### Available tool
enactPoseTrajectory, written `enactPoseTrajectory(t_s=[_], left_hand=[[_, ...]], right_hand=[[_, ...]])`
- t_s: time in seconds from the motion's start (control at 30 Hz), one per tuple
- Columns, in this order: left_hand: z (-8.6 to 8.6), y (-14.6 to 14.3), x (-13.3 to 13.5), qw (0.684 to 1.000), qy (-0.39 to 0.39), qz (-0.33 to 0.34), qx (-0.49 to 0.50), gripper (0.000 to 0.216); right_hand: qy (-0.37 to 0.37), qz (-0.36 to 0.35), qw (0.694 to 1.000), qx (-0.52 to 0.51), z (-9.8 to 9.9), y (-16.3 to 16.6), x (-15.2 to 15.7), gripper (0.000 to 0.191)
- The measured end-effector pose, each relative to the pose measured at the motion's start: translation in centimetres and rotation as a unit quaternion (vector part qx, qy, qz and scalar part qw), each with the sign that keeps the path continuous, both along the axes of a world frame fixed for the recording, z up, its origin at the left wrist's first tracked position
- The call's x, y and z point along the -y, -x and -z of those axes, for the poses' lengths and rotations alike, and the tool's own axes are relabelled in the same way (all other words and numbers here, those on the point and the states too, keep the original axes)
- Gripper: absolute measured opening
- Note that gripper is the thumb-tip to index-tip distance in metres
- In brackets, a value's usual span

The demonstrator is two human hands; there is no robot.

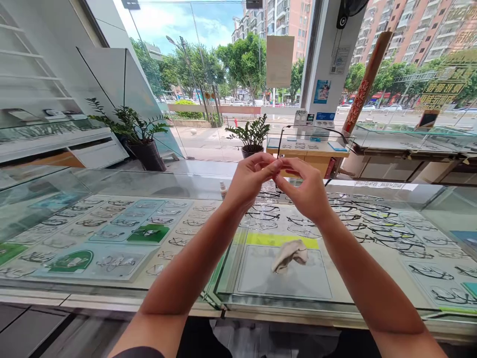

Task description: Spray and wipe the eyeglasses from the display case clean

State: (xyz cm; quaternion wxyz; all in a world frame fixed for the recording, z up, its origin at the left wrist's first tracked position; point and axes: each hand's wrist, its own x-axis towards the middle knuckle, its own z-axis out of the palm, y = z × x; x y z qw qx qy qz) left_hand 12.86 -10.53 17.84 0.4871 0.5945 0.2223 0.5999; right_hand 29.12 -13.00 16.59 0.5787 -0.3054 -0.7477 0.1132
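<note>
A pair of eyeglasses (279, 142) with thin dark temples is raised above the glass counter. My left hand (250, 180) pinches it with fingertips closed. Touching those fingertips from the other side, my right hand (306, 190) is closed on the same eyeglasses. One temple rises upright between the hands, and a dark curved part extends to the right; the fingers hide most of the front and the lenses. Below the hands, a crumpled beige cloth (289, 255) lies on a pale rectangular mat (257, 278) on the counter.
The glass display counter (276, 301) spans the front, with rows of eyeglasses (387, 228) under its top. A small white bottle (223, 189) stands behind my left forearm. Potted plants (252, 134) stand beyond the counter, before a glass storefront. A wooden-fronted display case (303, 158) is farther back.
</note>
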Motion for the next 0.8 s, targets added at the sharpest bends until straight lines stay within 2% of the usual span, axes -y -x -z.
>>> enactPoseTrajectory(t_s=[0.1,0.2,0.37,0.4,0.43,0.5,0.57,0.63,0.7,0.8], left_hand=[[1.3,0.0,0.1,0.998,-0.034,-0.017,-0.041,0.033],[3.2,0.3,0.3,0.989,-0.075,-0.049,-0.120,0.029],[6.4,1.4,0.2,0.983,-0.022,-0.018,-0.181,0.035],[6.9,1.9,-0.1,0.984,-0.018,-0.029,-0.177,0.035],[7.4,2.4,-0.6,0.984,-0.021,-0.063,-0.168,0.033],[8.4,4.2,-2.1,0.967,-0.042,-0.214,-0.135,0.024],[9.4,6.5,-4.0,0.901,-0.045,-0.412,-0.127,0.013],[10.7,9.0,-6.0,0.877,-0.013,-0.462,-0.131,0.014],[12.2,11.0,-7.9,0.861,0.027,-0.489,-0.135,0.027],[14.8,12.7,-10.2,0.859,0.103,-0.477,-0.157,0.044]], right_hand=[[0.013,0.011,1.000,0.006,1.4,-0.6,0.4,0.027],[0.031,0.032,0.999,-0.009,3.6,-1.4,0.2,0.027],[0.066,0.012,0.998,0.019,7.1,-2.3,-0.6,0.029],[0.070,0.012,0.997,0.021,7.5,-2.4,-0.7,0.029],[0.075,0.014,0.997,0.023,7.8,-2.6,-0.8,0.029],[0.083,0.019,0.996,0.028,8.3,-2.9,-1.1,0.028],[0.087,0.024,0.995,0.032,8.5,-3.3,-1.3,0.026],[0.087,0.026,0.995,0.034,8.6,-3.6,-1.6,0.024],[0.088,0.027,0.995,0.032,8.8,-3.9,-1.8,0.022],[0.104,0.019,0.994,0.017,9.0,-4.0,-2.2,0.021]])
